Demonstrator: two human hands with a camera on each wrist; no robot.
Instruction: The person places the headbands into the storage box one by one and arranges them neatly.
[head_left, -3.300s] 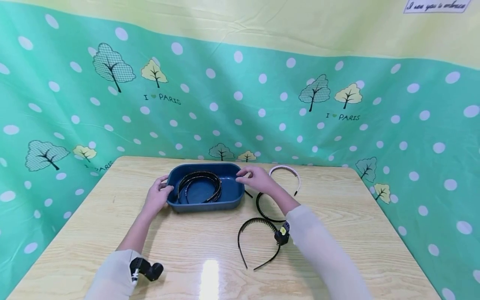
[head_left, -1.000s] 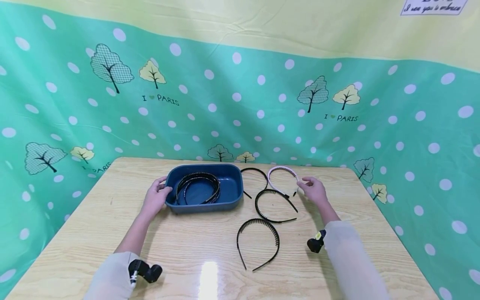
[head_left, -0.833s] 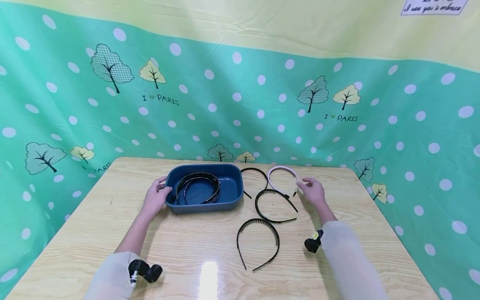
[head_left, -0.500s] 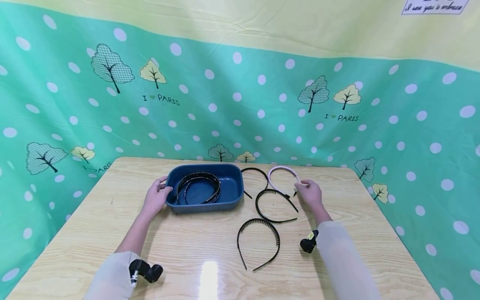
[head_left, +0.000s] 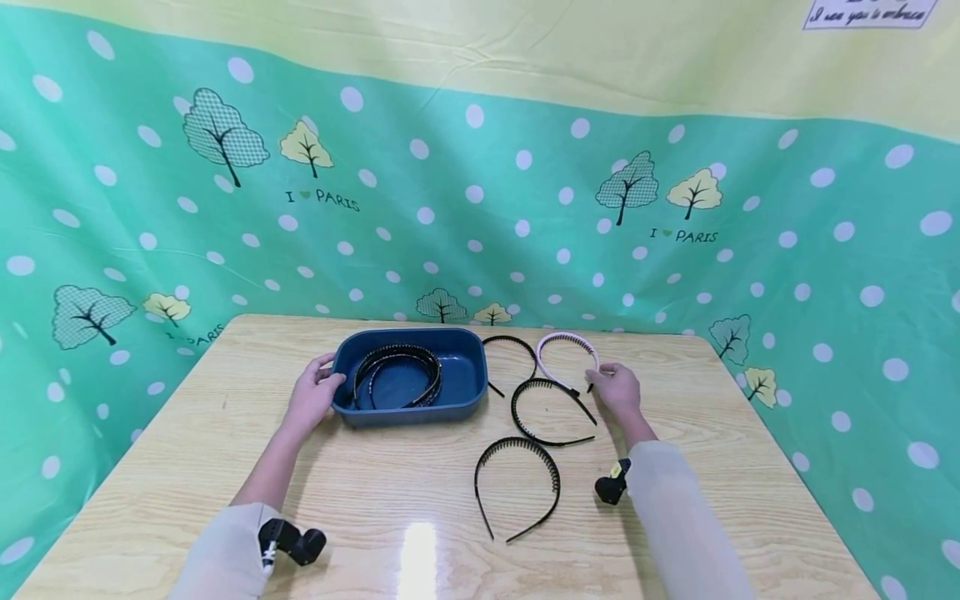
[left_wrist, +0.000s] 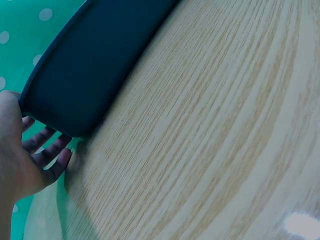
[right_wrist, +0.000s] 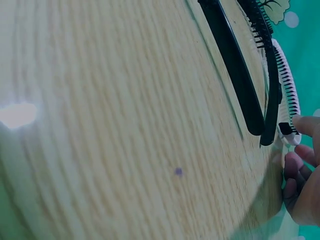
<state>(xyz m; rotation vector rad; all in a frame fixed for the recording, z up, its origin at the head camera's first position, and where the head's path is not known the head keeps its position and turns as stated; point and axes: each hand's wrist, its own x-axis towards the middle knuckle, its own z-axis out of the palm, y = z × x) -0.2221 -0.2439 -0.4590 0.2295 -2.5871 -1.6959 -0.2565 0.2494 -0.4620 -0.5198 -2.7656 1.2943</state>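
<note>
A blue plastic bin (head_left: 408,416) stands at the back of the wooden table, with several black headbands (head_left: 397,358) inside it. My left hand (head_left: 311,396) holds the bin's left end, thumb at the rim and fingers spread against the end wall in the left wrist view. A pale pink toothed headband (head_left: 567,337) lies at the back right. My right hand (head_left: 617,392) pinches its right arm near the dark tip; in the right wrist view the thumb overlaps the band and the other fingers curl below it.
Three black toothed headbands lie loose right of the bin: one behind (head_left: 510,338), a middle one (head_left: 517,417) opening rightward, and a front one (head_left: 477,487) opening toward me. A dotted green curtain (head_left: 480,250) hangs behind the wooden table (head_left: 360,500).
My right hand has left the bin's right rim and come across to the pale pink headband, shifting lately toward its near tip. The left hand stays on the bin.
</note>
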